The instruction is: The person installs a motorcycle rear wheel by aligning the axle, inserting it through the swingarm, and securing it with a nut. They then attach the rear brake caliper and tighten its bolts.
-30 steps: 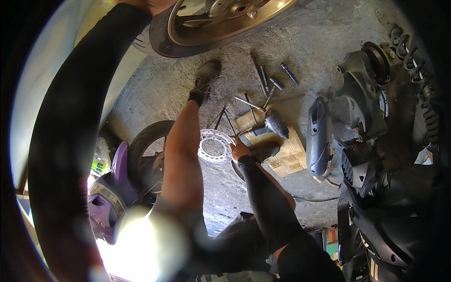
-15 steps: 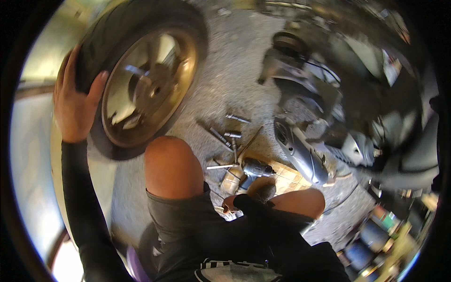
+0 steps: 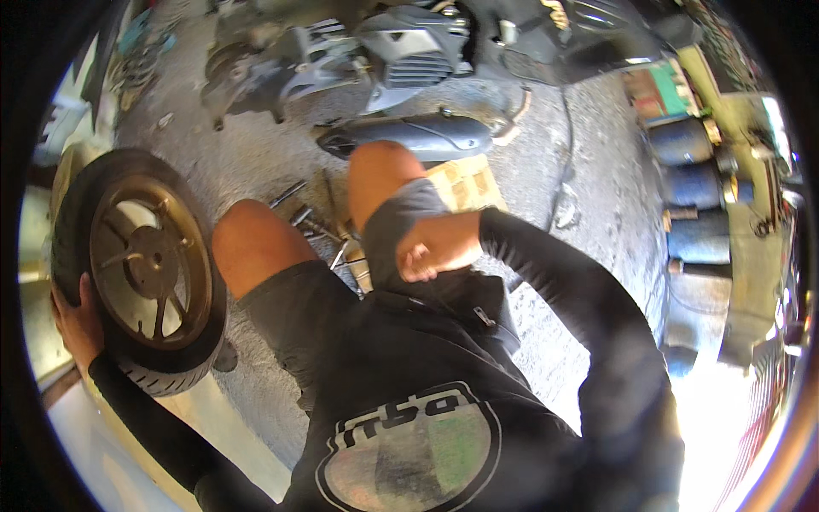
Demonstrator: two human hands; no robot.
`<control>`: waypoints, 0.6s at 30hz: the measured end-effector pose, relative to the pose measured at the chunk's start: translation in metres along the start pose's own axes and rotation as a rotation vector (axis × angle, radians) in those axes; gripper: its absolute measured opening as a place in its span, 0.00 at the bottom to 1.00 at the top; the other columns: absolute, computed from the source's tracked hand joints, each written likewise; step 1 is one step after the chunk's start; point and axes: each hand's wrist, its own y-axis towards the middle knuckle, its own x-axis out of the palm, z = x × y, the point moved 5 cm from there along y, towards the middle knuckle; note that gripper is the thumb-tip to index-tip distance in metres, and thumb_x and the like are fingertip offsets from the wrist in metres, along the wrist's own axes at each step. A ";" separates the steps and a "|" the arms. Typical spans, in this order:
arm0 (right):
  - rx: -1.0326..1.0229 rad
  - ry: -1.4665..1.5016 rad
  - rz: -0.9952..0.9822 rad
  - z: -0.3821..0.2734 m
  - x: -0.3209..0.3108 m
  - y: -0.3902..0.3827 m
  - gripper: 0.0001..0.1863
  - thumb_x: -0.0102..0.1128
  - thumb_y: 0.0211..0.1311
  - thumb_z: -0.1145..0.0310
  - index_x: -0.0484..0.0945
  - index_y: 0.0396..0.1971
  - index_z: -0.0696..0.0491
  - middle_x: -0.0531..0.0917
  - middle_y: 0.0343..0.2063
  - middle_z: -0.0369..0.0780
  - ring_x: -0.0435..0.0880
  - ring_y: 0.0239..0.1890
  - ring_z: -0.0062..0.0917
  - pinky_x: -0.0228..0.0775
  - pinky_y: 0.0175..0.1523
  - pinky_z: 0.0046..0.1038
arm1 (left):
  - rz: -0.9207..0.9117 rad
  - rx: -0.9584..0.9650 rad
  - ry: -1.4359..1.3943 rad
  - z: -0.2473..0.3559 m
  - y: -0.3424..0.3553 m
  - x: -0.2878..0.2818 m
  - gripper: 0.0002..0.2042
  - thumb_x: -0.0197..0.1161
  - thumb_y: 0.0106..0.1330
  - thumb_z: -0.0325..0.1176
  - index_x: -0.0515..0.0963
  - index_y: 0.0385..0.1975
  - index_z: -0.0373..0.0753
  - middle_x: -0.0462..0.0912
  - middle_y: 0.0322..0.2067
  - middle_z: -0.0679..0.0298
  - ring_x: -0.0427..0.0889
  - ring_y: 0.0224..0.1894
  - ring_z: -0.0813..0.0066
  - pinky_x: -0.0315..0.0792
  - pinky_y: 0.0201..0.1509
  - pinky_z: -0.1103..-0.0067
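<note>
On the left stands a motorcycle wheel (image 3: 153, 264) with a black tyre and bronze spoked rim. My left hand (image 3: 78, 328) grips its tyre at the outer edge, with the thumb on the sidewall and the fingers partly hidden behind the tread. Over my right thigh, my right hand (image 3: 438, 246) is curled into a loose fist, and nothing shows in it. Between my knees lie several metal hand tools, among them a socket tool (image 3: 300, 216) and a wrench (image 3: 339, 254); my legs hide part of this group.
Ahead lies a grey elongated motorcycle cover (image 3: 409, 135) beside a tan patterned tile-like piece (image 3: 467, 183). Dark motorcycle body panels (image 3: 418, 51) lie beyond. Blue cylindrical containers (image 3: 682, 141) line the right side. A dark cable (image 3: 566, 145) runs over the rough concrete floor.
My view has swung to the right. My right hand has come up from low between my legs to above my right thigh. My left hand stays on the wheel's tyre.
</note>
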 end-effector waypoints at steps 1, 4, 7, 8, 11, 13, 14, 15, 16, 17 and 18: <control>-0.005 0.007 -0.016 0.000 0.017 -0.019 0.15 0.57 0.64 0.58 0.81 0.37 0.56 0.81 0.26 0.35 0.78 0.31 0.18 0.70 0.39 0.24 | 0.004 0.004 -0.028 0.000 0.001 0.002 0.40 0.52 0.61 0.65 0.59 0.68 0.45 0.61 0.66 0.50 0.61 0.67 0.51 0.58 0.67 0.62; 0.105 0.072 0.158 0.010 0.059 -0.054 0.17 0.60 0.64 0.56 0.80 0.41 0.55 0.81 0.29 0.37 0.81 0.38 0.23 0.72 0.46 0.28 | 0.000 -0.031 0.005 0.000 0.000 0.002 0.39 0.52 0.61 0.66 0.59 0.68 0.48 0.62 0.66 0.53 0.62 0.66 0.52 0.60 0.66 0.61; 0.329 0.276 0.490 0.035 0.078 -0.082 0.16 0.59 0.64 0.56 0.79 0.35 0.55 0.80 0.31 0.40 0.80 0.40 0.26 0.71 0.45 0.31 | -0.024 -0.076 0.016 0.001 -0.006 0.000 0.38 0.52 0.61 0.66 0.59 0.68 0.52 0.63 0.66 0.56 0.64 0.66 0.52 0.61 0.65 0.60; 0.297 0.209 0.613 0.038 0.081 -0.087 0.17 0.58 0.63 0.55 0.79 0.34 0.55 0.81 0.32 0.41 0.81 0.40 0.30 0.71 0.45 0.32 | -0.012 -0.069 0.044 0.002 -0.007 -0.002 0.38 0.52 0.61 0.66 0.59 0.68 0.53 0.63 0.66 0.57 0.64 0.65 0.52 0.61 0.65 0.59; 0.203 -0.022 0.751 0.048 0.092 -0.089 0.19 0.56 0.63 0.52 0.78 0.33 0.55 0.80 0.33 0.44 0.80 0.39 0.36 0.70 0.45 0.34 | 0.025 -0.051 0.012 0.004 -0.015 -0.008 0.38 0.52 0.61 0.66 0.59 0.68 0.54 0.63 0.66 0.58 0.64 0.65 0.52 0.61 0.64 0.60; 0.124 -0.133 0.807 0.054 0.106 -0.092 0.21 0.54 0.64 0.50 0.78 0.31 0.56 0.79 0.28 0.45 0.80 0.34 0.39 0.70 0.41 0.35 | 0.059 -0.047 -0.043 0.003 -0.020 -0.013 0.37 0.52 0.61 0.66 0.59 0.68 0.55 0.64 0.65 0.58 0.65 0.65 0.53 0.62 0.64 0.60; 0.202 -0.064 0.766 0.064 0.115 -0.094 0.21 0.54 0.64 0.50 0.78 0.30 0.56 0.79 0.26 0.45 0.80 0.32 0.38 0.70 0.40 0.35 | 0.073 -0.043 -0.060 0.003 -0.022 -0.015 0.37 0.52 0.61 0.66 0.59 0.68 0.55 0.64 0.65 0.58 0.65 0.65 0.53 0.62 0.64 0.60; 0.300 -0.006 0.712 0.074 0.123 -0.098 0.21 0.54 0.64 0.50 0.78 0.30 0.56 0.79 0.23 0.45 0.80 0.30 0.37 0.70 0.39 0.35 | 0.080 -0.030 -0.083 0.003 -0.023 -0.016 0.37 0.52 0.61 0.66 0.60 0.68 0.55 0.64 0.65 0.58 0.65 0.65 0.53 0.62 0.64 0.60; 0.397 0.031 0.653 0.083 0.132 -0.102 0.21 0.54 0.65 0.50 0.78 0.29 0.57 0.78 0.21 0.45 0.80 0.28 0.37 0.70 0.37 0.35 | 0.084 -0.021 -0.103 0.003 -0.025 -0.018 0.37 0.53 0.60 0.66 0.60 0.67 0.55 0.64 0.65 0.58 0.66 0.64 0.54 0.62 0.64 0.61; 0.393 0.107 0.722 0.086 0.140 -0.110 0.23 0.53 0.65 0.50 0.77 0.27 0.57 0.77 0.16 0.43 0.80 0.23 0.33 0.69 0.33 0.34 | 0.098 -0.015 -0.109 0.004 -0.027 -0.019 0.36 0.53 0.60 0.66 0.60 0.67 0.55 0.65 0.65 0.58 0.66 0.64 0.54 0.62 0.64 0.61; 0.435 0.101 0.697 0.091 0.149 -0.114 0.23 0.54 0.65 0.50 0.77 0.27 0.57 0.77 0.16 0.42 0.79 0.23 0.31 0.69 0.33 0.34 | 0.084 -0.029 -0.101 0.003 -0.028 -0.020 0.36 0.53 0.60 0.65 0.61 0.67 0.55 0.65 0.64 0.57 0.66 0.64 0.54 0.62 0.64 0.61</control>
